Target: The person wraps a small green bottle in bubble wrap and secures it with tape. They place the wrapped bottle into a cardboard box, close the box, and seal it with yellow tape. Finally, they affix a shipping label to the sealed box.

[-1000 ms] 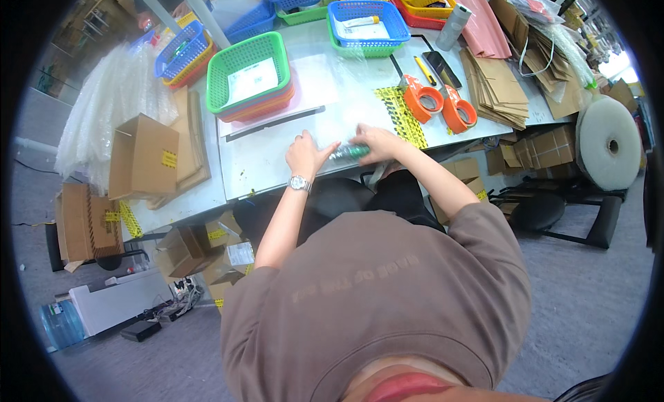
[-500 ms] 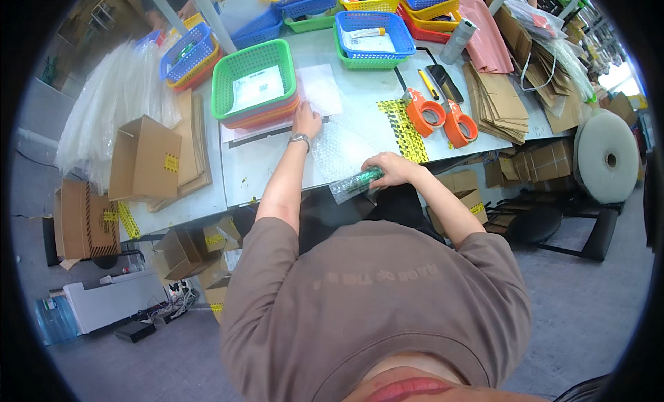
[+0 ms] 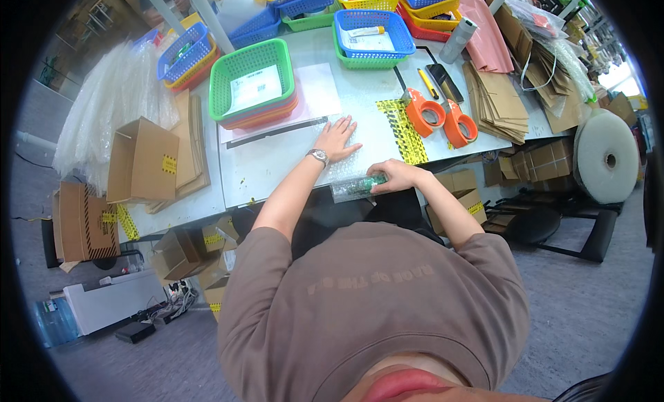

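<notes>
At the near edge of the surface (image 3: pixel 257 172), we hold the green bundle (image 3: pixel 355 188) in our right hand (image 3: pixel 392 177), curled round its right end. To roll it well, we should keep the bubble wrap (image 3: pixel 341 170) flat and snug. Our left hand (image 3: pixel 337 141) lies palm down, empty, fingers spread, reaching forward.

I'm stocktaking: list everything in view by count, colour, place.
wrapped bundle: one, green-and-clear, table's front edge
tape dispensers: two, orange, table's right
phone: one, black, beyond tape dispensers
baskets: several, multicoloured, table's far side
boxes: several, brown, on and around table
flat cardboard: several sheets, brown, table's right
bubble wrap: one heap, clear, far left
roll: one, white, right of table
table: one, white, centre
left hand: one, bare, over table
right hand: one, bare, gripping wrapped bundle
</notes>
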Demonstrator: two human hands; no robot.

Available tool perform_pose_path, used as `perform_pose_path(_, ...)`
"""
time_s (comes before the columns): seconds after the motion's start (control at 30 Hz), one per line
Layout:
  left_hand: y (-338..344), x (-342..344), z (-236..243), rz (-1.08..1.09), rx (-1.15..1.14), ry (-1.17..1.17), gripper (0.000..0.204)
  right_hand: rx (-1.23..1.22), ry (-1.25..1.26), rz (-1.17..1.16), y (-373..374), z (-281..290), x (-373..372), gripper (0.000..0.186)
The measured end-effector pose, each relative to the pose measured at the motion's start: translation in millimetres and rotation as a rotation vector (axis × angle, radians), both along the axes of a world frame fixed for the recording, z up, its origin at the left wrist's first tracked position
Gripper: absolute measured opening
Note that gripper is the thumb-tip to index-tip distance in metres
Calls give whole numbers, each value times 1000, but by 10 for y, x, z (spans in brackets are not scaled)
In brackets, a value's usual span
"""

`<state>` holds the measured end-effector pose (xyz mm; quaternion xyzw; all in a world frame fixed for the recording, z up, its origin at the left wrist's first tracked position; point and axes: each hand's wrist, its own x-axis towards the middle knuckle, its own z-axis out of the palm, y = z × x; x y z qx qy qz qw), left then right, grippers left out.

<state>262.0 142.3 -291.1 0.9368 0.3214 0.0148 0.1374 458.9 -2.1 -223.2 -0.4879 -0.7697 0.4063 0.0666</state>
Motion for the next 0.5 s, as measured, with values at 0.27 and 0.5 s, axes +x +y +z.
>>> perform_pose_path(0.27, 306, 53, -98, 42, 64, -2, 81, 31, -22, -2, 198, 483, 8, 52)
perform_pose_path(0.5, 562, 276, 528, 207, -213, 153, 77, 139, -125, 50, 298, 238, 56, 51)
